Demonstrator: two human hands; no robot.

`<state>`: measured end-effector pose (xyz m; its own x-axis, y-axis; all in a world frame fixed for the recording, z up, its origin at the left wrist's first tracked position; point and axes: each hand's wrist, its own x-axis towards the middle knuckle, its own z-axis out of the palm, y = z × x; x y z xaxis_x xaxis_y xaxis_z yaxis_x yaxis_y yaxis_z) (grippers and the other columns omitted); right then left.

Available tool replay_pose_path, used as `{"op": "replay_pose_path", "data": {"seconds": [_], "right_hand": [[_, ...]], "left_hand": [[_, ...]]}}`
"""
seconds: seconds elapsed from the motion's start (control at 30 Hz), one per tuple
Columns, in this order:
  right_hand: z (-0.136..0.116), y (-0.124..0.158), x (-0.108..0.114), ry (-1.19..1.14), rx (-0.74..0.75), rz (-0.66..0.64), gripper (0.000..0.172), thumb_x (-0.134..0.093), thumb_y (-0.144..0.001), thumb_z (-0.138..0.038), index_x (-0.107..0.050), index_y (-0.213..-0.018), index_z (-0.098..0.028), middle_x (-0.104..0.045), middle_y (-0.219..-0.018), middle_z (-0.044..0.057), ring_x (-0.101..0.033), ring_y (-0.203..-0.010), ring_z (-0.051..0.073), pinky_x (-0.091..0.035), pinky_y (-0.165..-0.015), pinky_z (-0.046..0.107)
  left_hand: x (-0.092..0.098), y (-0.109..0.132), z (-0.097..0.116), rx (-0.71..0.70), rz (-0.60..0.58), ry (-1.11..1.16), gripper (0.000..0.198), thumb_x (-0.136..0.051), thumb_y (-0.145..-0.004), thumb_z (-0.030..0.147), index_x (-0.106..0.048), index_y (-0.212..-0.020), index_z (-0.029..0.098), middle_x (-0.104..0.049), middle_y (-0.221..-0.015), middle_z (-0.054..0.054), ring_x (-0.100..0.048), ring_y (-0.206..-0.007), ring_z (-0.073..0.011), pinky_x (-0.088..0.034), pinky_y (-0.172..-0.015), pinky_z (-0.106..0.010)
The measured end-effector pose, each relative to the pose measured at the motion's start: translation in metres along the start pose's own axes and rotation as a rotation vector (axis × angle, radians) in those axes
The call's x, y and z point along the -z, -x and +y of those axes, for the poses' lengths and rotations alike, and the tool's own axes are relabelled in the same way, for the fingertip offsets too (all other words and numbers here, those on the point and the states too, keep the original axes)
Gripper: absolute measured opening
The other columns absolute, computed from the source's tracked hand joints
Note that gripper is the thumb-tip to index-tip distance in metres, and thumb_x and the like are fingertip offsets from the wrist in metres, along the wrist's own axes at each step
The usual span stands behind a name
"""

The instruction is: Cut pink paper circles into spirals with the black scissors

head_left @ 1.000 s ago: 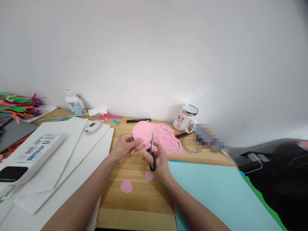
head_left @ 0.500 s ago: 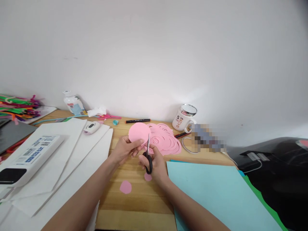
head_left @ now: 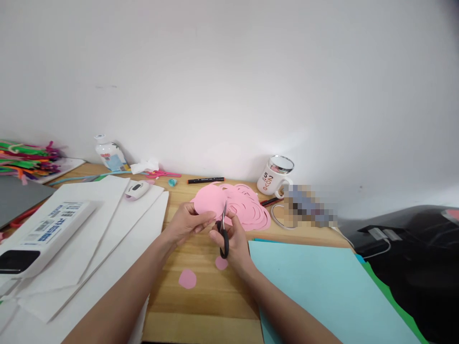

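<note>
Between its thumb and fingers, my left hand [head_left: 187, 220] pinches a round pink paper disc [head_left: 209, 201] by its lower edge. My right hand [head_left: 234, 238] grips black-handled scissors [head_left: 224, 241], their blades pointing up at the disc's right edge. Whether the blades are cutting into the paper at this instant I cannot tell. Behind both hands lies a loose pile of pink paper scraps [head_left: 247, 210] with curved cuts. Two small pink paper pieces, a larger one [head_left: 187, 278] and a smaller one [head_left: 221, 263], lie on the wooden table [head_left: 204, 310] nearer me.
White paper sheets [head_left: 118, 258] and a white boxy device [head_left: 46, 239] cover the left side. Light blue paper [head_left: 322, 282] lies at the right. Along the wall are a white bottle [head_left: 112, 155], pink scissors [head_left: 165, 175], a black marker [head_left: 205, 180] and a mug [head_left: 274, 177].
The pink disc has turned and shifted slightly right and down. My right hand and the scissors have moved a little to the right, with the blades tilting further right.
</note>
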<state>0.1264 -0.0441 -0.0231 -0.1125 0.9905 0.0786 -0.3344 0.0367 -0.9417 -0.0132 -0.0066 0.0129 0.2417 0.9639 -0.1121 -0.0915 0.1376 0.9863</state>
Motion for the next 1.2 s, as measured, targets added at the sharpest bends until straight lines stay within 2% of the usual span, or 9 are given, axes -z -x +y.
{"op": "replay_pose_path", "data": {"seconds": [0.17, 0.47, 0.67, 0.8, 0.93, 1.1, 1.2], "right_hand": [[0.004, 0.0, 0.003, 0.036, -0.005, 0.008, 0.049, -0.076, -0.067, -0.035, -0.044, -0.103, -0.024, -0.047, -0.057, -0.01, -0.034, -0.048, 0.008, -0.025, -0.046, 0.019], [0.004, -0.001, 0.003, 0.1, -0.033, 0.026, 0.049, -0.074, -0.066, -0.04, -0.043, -0.101, -0.024, -0.05, -0.049, -0.011, -0.043, -0.04, 0.01, -0.033, -0.041, 0.02], [0.006, 0.0, 0.003, 0.107, -0.046, 0.017, 0.048, -0.073, -0.068, -0.043, -0.043, -0.101, -0.024, -0.05, -0.047, -0.011, -0.042, -0.035, 0.01, -0.03, -0.037, 0.019], [0.006, 0.0, 0.002, 0.104, -0.066, 0.006, 0.048, -0.074, -0.067, -0.039, -0.044, -0.102, -0.024, -0.05, -0.049, -0.011, -0.046, -0.039, 0.011, -0.034, -0.041, 0.02], [0.002, -0.001, 0.001, 0.058, -0.03, 0.008, 0.05, -0.078, -0.064, -0.033, -0.045, -0.1, -0.023, -0.054, -0.06, -0.008, -0.047, -0.049, 0.01, -0.036, -0.046, 0.021], [-0.004, -0.003, 0.002, 0.021, -0.009, 0.02, 0.052, -0.079, -0.062, -0.034, -0.044, -0.098, -0.023, -0.057, -0.068, -0.005, -0.047, -0.058, 0.012, -0.037, -0.053, 0.023], [-0.004, -0.003, 0.002, 0.026, -0.002, 0.007, 0.052, -0.079, -0.063, -0.035, -0.044, -0.099, -0.023, -0.055, -0.066, -0.006, -0.045, -0.057, 0.012, -0.035, -0.051, 0.023]], "left_hand": [[-0.001, 0.001, 0.003, -0.032, -0.006, -0.001, 0.036, -0.075, -0.063, 0.034, -0.051, -0.045, 0.015, -0.043, -0.037, 0.006, -0.029, -0.035, -0.0026, -0.019, -0.039, -0.02], [-0.001, 0.0, 0.005, -0.04, 0.034, 0.029, 0.035, -0.078, -0.06, 0.033, -0.053, -0.045, 0.014, -0.043, -0.036, 0.007, -0.028, -0.035, -0.0017, -0.017, -0.039, -0.019], [-0.001, -0.001, 0.003, -0.029, 0.01, 0.119, 0.032, -0.078, -0.063, 0.037, -0.057, -0.054, 0.015, -0.055, -0.044, 0.004, -0.037, -0.032, -0.0036, -0.021, -0.034, -0.019], [-0.001, -0.002, 0.004, -0.03, 0.026, 0.106, 0.034, -0.08, -0.061, 0.036, -0.056, -0.051, 0.014, -0.053, -0.043, 0.004, -0.036, -0.031, -0.0026, -0.02, -0.033, -0.018], [-0.001, -0.001, 0.006, -0.028, 0.044, 0.044, 0.036, -0.081, -0.057, 0.036, -0.055, -0.046, 0.014, -0.049, -0.039, 0.005, -0.032, -0.032, -0.0016, -0.017, -0.035, -0.018], [0.0, 0.0, 0.007, -0.024, 0.029, 0.01, 0.036, -0.081, -0.056, 0.036, -0.054, -0.045, 0.014, -0.047, -0.038, 0.006, -0.031, -0.034, -0.0019, -0.018, -0.037, -0.019], [0.001, 0.001, 0.007, -0.014, 0.026, 0.002, 0.036, -0.08, -0.056, 0.037, -0.054, -0.045, 0.014, -0.047, -0.039, 0.006, -0.031, -0.035, -0.0022, -0.017, -0.038, -0.019]]}}
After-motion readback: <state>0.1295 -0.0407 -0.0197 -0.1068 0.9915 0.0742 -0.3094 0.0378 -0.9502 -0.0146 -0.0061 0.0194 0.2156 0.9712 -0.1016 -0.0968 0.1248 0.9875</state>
